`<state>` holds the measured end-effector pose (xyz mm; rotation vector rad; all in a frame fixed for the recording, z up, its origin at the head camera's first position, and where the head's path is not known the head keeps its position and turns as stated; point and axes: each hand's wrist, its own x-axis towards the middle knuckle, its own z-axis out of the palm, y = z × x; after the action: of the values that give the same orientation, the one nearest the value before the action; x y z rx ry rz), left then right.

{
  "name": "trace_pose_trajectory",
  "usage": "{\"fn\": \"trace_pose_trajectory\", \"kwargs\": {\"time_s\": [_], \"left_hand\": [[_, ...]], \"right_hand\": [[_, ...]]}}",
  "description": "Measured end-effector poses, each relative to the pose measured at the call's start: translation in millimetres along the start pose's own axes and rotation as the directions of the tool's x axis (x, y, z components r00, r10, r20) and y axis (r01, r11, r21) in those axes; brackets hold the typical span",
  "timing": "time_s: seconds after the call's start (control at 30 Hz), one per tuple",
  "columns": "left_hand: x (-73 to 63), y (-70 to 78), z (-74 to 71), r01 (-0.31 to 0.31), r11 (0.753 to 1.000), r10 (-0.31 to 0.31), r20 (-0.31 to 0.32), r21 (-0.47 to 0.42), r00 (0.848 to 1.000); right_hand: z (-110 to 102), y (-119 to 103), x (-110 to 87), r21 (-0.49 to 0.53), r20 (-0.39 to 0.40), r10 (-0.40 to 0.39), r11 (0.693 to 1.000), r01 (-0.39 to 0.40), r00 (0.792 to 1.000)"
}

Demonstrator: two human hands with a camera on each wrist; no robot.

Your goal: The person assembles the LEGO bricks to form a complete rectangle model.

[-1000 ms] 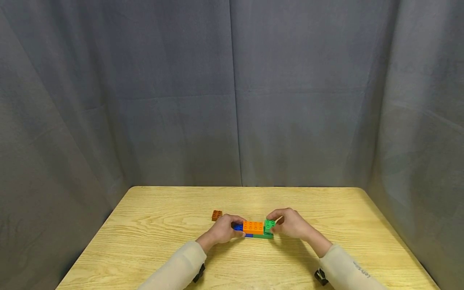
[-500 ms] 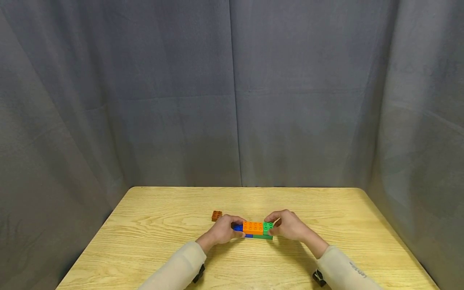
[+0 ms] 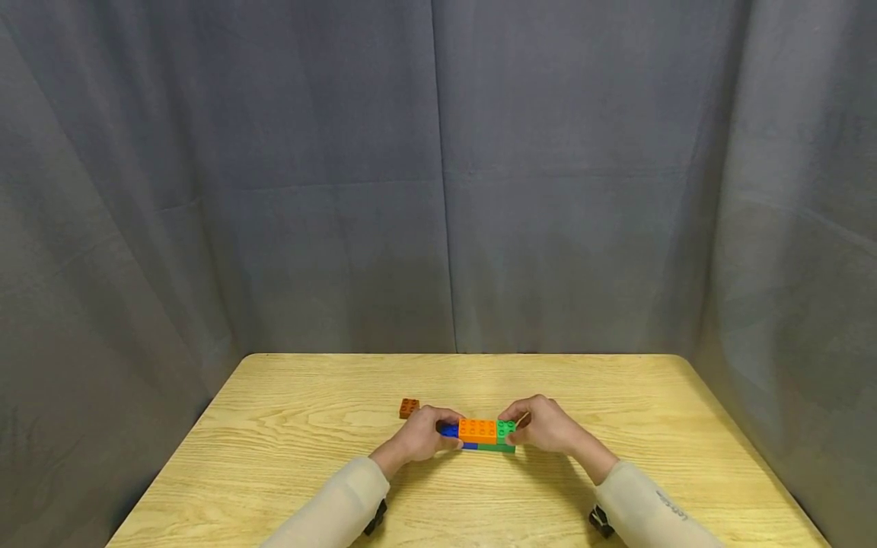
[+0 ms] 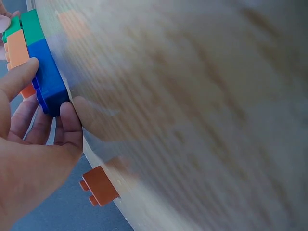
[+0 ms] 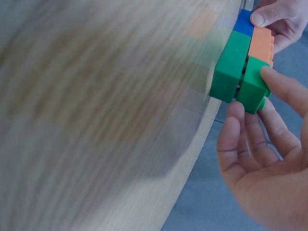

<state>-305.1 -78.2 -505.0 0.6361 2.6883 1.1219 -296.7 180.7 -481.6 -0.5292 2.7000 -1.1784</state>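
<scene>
On the table a blue brick [image 4: 49, 74] and a long green brick [image 5: 231, 65] lie end to end, bridged by an orange brick [image 3: 477, 431] with studs on top. My left hand [image 3: 419, 435] grips the blue end, its thumb across the joint of the blue and orange bricks. Between thumb and fingers, my right hand [image 3: 546, 426] pinches a small green brick [image 5: 253, 83] at the right end, beside the orange one. In the right wrist view a narrow gap shows between this small brick and the long green brick under it.
A loose brown-orange brick [image 3: 409, 409] lies on the wooden table [image 3: 308, 441] behind my left hand. Grey curtains [image 3: 342, 190] surround the table at the back and both sides.
My right hand has moved slightly left and down, bringing the small green brick from a tilted spot apart to close beside the orange brick. My left hand has stayed in place.
</scene>
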Motion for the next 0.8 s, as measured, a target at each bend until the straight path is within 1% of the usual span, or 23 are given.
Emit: {"fn": "trace_pose_trajectory", "kwargs": {"time_s": [0.2, 0.37, 0.67, 0.8], "left_hand": [[-0.1, 0.7, -0.7, -0.009, 1.000, 0.009, -0.003, 0.006, 1.000], [-0.6, 0.9, -0.2, -0.002, 1.000, 0.002, -0.004, 0.004, 1.000], [-0.4, 1.8, 0.6, 0.000, 1.000, 0.000, -0.007, 0.007, 1.000], [-0.5, 1.8, 0.6, -0.001, 1.000, 0.001, -0.007, 0.009, 1.000]], "right_hand": [[0.6, -0.5, -0.5, 0.010, 0.000, -0.004, 1.000, 0.004, 1.000], [0.9, 0.8, -1.5, 0.015, 0.005, -0.016, 1.000, 0.016, 1.000], [-0.1, 4.4, -0.8, 0.031, 0.022, 0.003, 1.000, -0.004, 1.000], [0.4, 3.6, -0.4, 0.036, 0.025, 0.000, 0.999, -0.001, 1.000]]}}
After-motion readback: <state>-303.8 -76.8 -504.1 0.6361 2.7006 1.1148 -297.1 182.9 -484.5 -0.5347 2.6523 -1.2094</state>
